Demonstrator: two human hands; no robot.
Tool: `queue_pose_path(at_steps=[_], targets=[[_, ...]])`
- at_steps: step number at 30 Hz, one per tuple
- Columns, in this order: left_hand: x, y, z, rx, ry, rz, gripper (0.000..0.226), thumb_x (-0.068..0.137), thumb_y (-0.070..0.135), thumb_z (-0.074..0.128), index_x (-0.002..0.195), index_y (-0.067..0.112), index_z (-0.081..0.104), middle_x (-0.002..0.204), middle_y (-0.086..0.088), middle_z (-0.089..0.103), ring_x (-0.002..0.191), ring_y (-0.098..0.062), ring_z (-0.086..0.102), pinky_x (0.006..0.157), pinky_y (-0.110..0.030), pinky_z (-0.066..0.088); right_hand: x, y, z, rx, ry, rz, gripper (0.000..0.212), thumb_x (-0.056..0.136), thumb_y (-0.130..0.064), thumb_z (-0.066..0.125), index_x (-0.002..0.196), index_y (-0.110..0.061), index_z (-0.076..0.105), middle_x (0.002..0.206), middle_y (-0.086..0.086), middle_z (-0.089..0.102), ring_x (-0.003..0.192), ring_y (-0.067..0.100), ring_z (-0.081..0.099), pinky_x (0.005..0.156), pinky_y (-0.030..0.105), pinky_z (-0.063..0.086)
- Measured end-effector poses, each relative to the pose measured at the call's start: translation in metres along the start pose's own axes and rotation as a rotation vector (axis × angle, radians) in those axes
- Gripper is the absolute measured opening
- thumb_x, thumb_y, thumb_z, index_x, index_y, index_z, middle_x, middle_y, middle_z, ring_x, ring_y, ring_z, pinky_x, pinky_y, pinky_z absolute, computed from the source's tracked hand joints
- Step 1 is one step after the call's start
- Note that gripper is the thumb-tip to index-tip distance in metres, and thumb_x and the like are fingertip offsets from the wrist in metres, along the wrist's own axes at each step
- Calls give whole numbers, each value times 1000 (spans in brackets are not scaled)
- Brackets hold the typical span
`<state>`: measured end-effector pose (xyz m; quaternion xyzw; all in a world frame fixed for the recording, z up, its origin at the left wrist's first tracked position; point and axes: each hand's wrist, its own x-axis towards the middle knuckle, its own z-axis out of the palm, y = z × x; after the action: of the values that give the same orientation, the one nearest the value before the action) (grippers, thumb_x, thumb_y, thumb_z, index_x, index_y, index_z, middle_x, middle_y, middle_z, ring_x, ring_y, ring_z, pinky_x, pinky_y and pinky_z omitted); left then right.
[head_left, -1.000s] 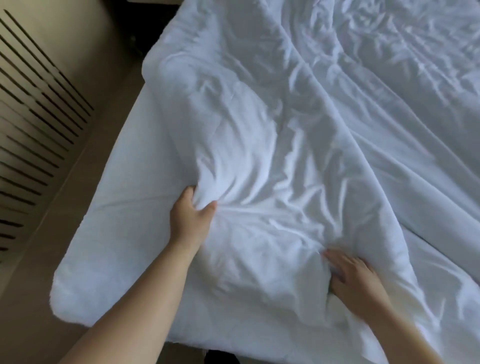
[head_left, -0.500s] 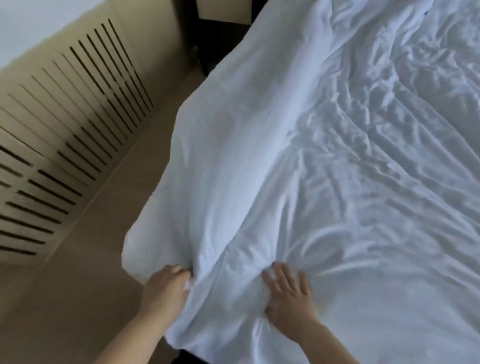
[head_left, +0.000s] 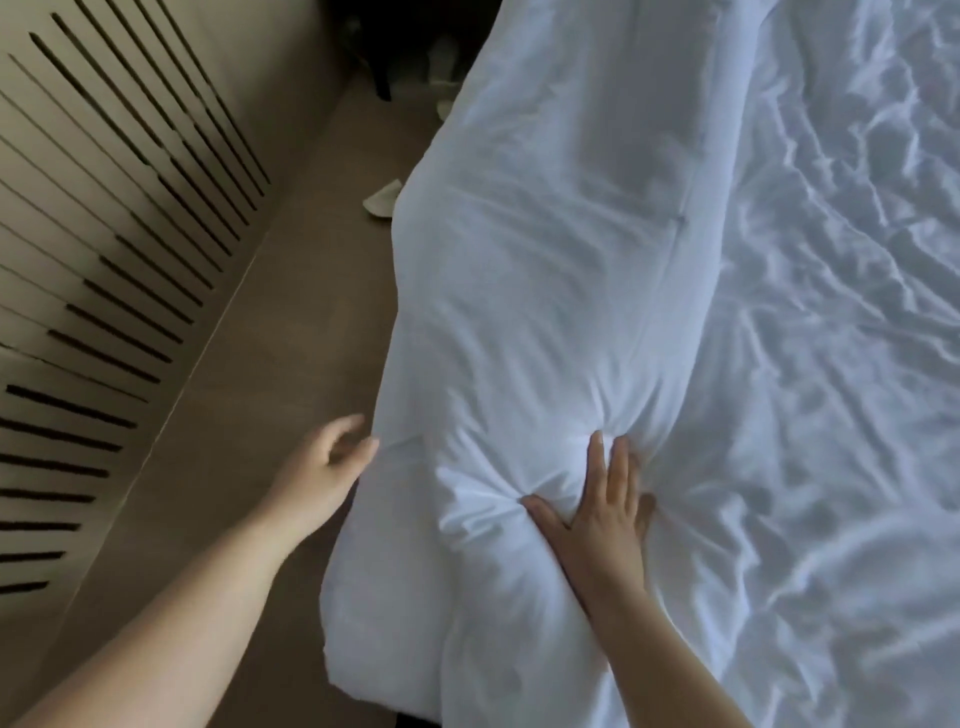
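A white duvet (head_left: 545, 291) lies over the bed, its left side hanging down over the bed's edge, with a wrinkled white sheet area (head_left: 841, 338) to the right. My right hand (head_left: 605, 509) presses flat on the duvet near the bed's edge, fingers straight, fabric bunched around the fingertips. My left hand (head_left: 324, 467) hovers just left of the hanging duvet edge with fingers loosely curled, holding nothing; its fingertips are close to the fabric.
A beige slatted wall panel (head_left: 104, 270) runs along the left. A narrow strip of brown floor (head_left: 270, 374) lies between it and the bed. A small white object (head_left: 383, 198) lies on the floor farther back, near dark furniture (head_left: 410, 41).
My left hand has let go of the duvet edge and moved off to the left. My right hand now presses flat on the duvet. The view has shifted along the bedside.
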<state>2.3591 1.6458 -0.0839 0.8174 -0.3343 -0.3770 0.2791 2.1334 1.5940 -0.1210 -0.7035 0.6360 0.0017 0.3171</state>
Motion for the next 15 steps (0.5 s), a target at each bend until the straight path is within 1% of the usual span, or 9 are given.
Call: queue_pose_path(at_steps=[1, 4, 5, 6, 8, 10, 13, 14, 15], targets=[[18, 8, 5, -34, -29, -36, 48, 93, 24, 50, 138, 13, 38, 138, -2, 45, 128, -20, 41, 94, -24, 32, 1, 2, 1, 1, 0, 3, 105, 65, -80, 34, 141, -28, -18, 156, 4, -13, 144, 18, -14, 115, 45, 0], [68, 31, 26, -309, -57, -102, 55, 95, 24, 47, 145, 14, 26, 140, 0, 39, 133, -23, 36, 98, -27, 32, 2, 1, 1, 36, -2, 1, 95, 66, -79, 37, 123, -37, -26, 156, 1, -12, 143, 16, -14, 116, 41, -2], [81, 40, 30, -415, -70, -112, 56, 95, 25, 46, 146, 16, 23, 142, 1, 37, 132, -22, 37, 103, -31, 34, 3, 1, 1, 58, 1, 0, 94, 59, -81, 30, 121, -39, -25, 156, 0, -11, 144, 16, -13, 116, 40, -1], [92, 50, 32, -492, -82, -105, 57, 95, 26, 47, 146, 19, 22, 140, 4, 40, 129, -20, 41, 105, -35, 35, 3, 2, 1, 72, 9, 3, 95, 50, -83, 22, 120, -40, -25, 156, 0, -10, 144, 15, -11, 116, 38, -1], [106, 68, 39, -557, -137, -42, 59, 92, 26, 54, 143, 24, 26, 126, 9, 48, 119, -16, 49, 101, -38, 42, 5, 4, 2, 98, 6, 22, 106, 36, -92, 14, 120, -40, -23, 156, -1, -7, 144, 15, -9, 116, 37, -1], [108, 85, 45, -630, -200, -8, 59, 88, 24, 60, 139, 23, 31, 121, 8, 54, 112, -15, 54, 91, -34, 48, 9, 6, 5, 103, 21, 35, 115, 29, -97, 10, 123, -38, -21, 156, -2, -5, 144, 15, -9, 117, 36, -2], [101, 105, 51, -757, -216, -34, 49, 86, 21, 62, 131, 18, 43, 111, 3, 62, 100, -17, 60, 78, -29, 52, 13, 6, 9, 71, 11, 48, 124, 32, -91, 15, 135, -30, -17, 156, -1, -5, 144, 15, -9, 118, 37, -1], [101, 110, 52, -799, -230, -33, 43, 85, 22, 63, 126, 17, 49, 108, 2, 64, 98, -18, 61, 78, -30, 53, 13, 6, 10, 55, 19, 44, 125, 35, -88, 17, 140, -28, -14, 156, -1, -5, 144, 14, -8, 118, 36, -1], [101, 112, 51, -773, -220, -8, 37, 85, 22, 64, 120, 16, 54, 103, 3, 65, 97, -18, 62, 79, -30, 53, 12, 4, 8, 66, 5, 60, 123, 39, -83, 19, 144, -25, -10, 156, -2, -4, 144, 14, -8, 118, 36, -1]])
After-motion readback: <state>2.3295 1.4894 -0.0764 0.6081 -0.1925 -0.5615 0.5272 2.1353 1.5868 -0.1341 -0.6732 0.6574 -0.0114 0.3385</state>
